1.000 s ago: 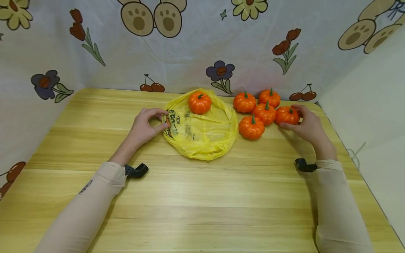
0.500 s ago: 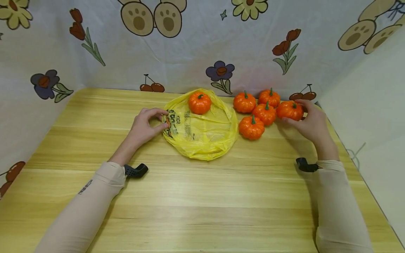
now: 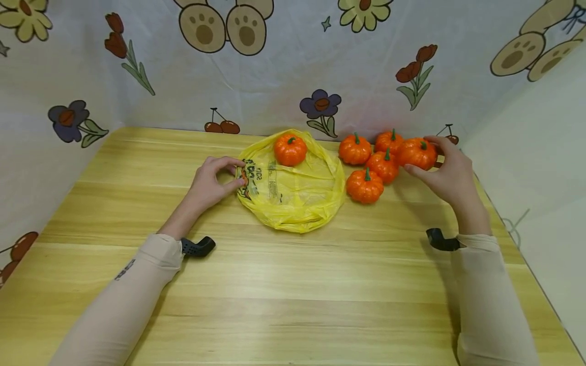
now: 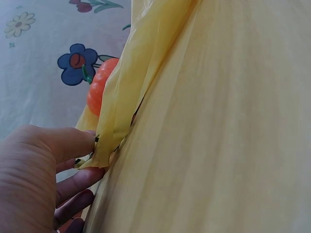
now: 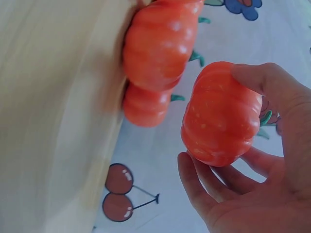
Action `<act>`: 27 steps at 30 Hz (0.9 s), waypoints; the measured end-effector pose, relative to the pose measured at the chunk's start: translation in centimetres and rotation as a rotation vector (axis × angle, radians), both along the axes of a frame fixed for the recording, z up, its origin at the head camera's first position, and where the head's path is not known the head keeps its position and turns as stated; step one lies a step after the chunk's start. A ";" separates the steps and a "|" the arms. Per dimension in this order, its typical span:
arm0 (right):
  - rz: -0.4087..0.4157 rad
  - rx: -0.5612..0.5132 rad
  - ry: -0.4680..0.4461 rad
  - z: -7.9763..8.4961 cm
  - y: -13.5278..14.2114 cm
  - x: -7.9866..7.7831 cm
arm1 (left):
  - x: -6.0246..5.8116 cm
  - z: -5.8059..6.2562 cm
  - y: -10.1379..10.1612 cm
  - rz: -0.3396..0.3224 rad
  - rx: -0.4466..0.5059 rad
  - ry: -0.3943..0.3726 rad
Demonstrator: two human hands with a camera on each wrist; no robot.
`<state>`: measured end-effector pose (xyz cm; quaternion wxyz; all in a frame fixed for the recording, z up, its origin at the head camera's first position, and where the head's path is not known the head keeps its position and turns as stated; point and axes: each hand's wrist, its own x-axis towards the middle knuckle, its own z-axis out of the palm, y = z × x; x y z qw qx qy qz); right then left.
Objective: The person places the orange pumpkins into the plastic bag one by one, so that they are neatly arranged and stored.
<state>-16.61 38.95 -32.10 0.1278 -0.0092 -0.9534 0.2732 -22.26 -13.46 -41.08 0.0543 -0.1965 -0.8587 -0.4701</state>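
Gripping pumpkin upper-R of frame, R hand prob. risked drop via glossy shell; L hand pinched bag.

Fine print on the yellow bag is too small to read.

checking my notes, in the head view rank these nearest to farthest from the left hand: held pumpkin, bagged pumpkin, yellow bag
1. Yellow bag: its left edge is pinched by the left hand.
2. Bagged pumpkin: to the right, toward the back.
3. Held pumpkin: far right, in the right hand.
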 end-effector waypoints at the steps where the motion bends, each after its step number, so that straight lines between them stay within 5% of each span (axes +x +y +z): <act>1: 0.007 -0.006 0.002 0.1 -0.2 0.1 | 0.0 0.0 0.0 -0.002 0.002 0.002; 27: 0.193 -0.108 0.014 1.8 -10.1 -1.9 | 0.0 0.1 -0.1 -0.004 -0.007 0.008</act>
